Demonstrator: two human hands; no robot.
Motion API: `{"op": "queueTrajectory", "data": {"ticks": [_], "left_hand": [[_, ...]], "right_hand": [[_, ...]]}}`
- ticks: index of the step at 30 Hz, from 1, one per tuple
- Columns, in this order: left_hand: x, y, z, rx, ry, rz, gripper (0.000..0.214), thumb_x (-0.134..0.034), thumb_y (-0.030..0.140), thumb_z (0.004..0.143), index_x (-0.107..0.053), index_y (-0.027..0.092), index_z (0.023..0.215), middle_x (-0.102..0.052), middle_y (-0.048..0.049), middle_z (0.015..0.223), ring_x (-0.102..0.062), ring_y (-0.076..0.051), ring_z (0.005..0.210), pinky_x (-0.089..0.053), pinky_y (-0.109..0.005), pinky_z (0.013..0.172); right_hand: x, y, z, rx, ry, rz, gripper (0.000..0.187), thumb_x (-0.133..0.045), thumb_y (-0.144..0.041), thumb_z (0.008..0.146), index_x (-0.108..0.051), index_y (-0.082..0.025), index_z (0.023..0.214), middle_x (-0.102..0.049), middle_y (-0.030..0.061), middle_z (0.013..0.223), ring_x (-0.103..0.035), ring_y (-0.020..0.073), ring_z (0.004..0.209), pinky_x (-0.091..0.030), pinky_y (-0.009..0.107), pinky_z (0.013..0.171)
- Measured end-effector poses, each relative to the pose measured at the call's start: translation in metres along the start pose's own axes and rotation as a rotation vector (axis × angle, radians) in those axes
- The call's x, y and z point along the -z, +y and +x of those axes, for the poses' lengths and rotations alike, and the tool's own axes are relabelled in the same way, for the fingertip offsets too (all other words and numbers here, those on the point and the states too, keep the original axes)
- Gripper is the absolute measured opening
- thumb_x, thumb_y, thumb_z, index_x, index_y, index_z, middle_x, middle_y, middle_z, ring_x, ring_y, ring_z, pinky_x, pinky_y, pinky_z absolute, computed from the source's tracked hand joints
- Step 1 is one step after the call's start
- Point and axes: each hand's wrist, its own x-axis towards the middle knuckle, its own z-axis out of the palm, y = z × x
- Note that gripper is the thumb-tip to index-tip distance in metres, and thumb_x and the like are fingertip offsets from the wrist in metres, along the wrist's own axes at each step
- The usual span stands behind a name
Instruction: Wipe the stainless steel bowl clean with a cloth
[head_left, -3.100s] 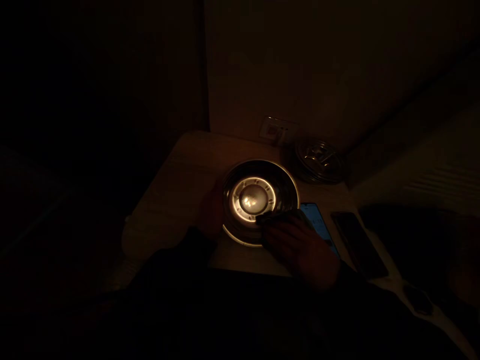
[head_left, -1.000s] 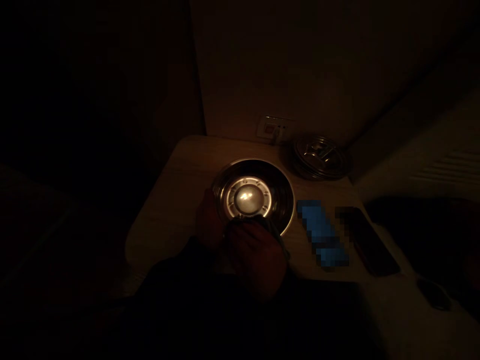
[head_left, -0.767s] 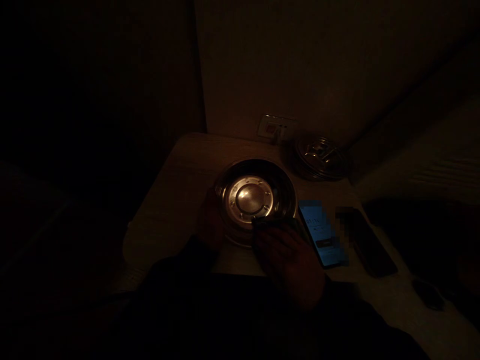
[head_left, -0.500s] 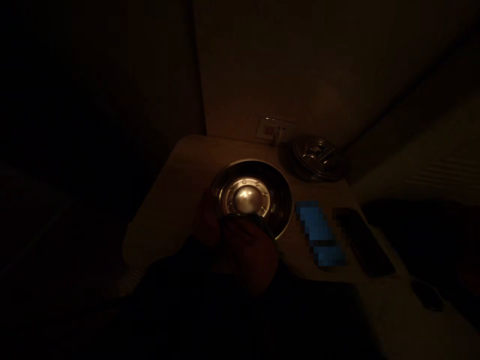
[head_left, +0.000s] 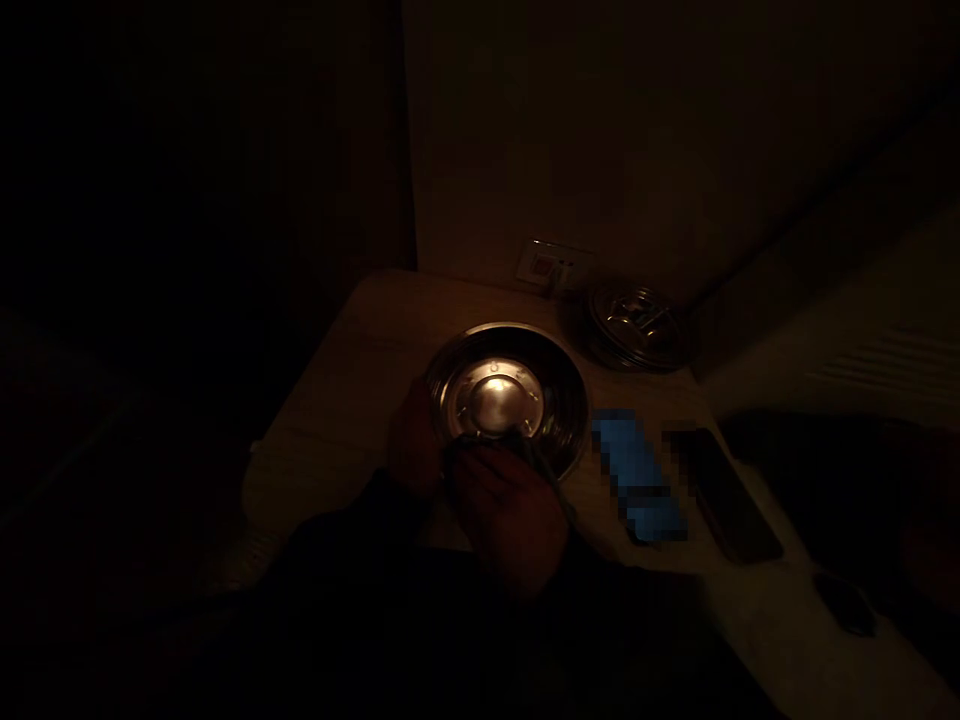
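In the dim light a shiny round metal bowl point(head_left: 498, 405) with a stepped bottom stands on the small wooden table. My left hand point(head_left: 415, 445) is closed on the bowl's left rim, its fingers partly lost in shadow. Across the near rim lies my right hand point(head_left: 514, 515), pressed onto a dark cloth point(head_left: 555, 482) that shows a little beyond its fingers. Part of the cloth and the bowl's near wall are hidden under this hand.
Several stacked metal compartment plates point(head_left: 637, 325) sit at the back right, below a wall socket point(head_left: 555, 265). To the bowl's right lie a lit, pixelated phone point(head_left: 637, 475), a dark phone-like slab point(head_left: 735, 495) and a small dark object point(head_left: 845, 603). The table point(head_left: 330, 400) meets the wall.
My right hand has shifted slightly right along the near rim with the cloth, and more cloth shows at its right. My left hand stays at the bowl's left. The view has shifted slightly.
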Motion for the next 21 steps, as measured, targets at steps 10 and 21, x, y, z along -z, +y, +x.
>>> {"op": "queueTrajectory", "data": {"ticks": [10,21], "left_hand": [[-0.003,-0.004,0.002,-0.023,-0.128,-0.299,0.048,-0.030,0.049,0.095,-0.067,0.019,0.095,-0.073,-0.0079,0.097,-0.067,-0.026,0.097,-0.048,-0.041,0.092],[-0.001,-0.012,0.012,-0.080,-0.251,-0.374,0.049,-0.041,0.056,0.091,-0.066,0.018,0.109,-0.070,-0.0080,0.115,-0.061,-0.029,0.113,-0.042,-0.044,0.104]], "right_hand": [[0.072,0.073,-0.034,0.237,-0.170,-0.191,0.028,-0.047,-0.013,0.097,-0.066,-0.016,0.117,-0.069,0.0083,0.121,-0.062,0.0233,0.113,-0.045,0.049,0.105],[0.052,0.061,-0.037,0.324,-0.041,-0.201,0.024,-0.050,-0.010,0.094,-0.067,-0.009,0.110,-0.072,0.0107,0.113,-0.065,0.0239,0.107,-0.052,0.047,0.098]]}}
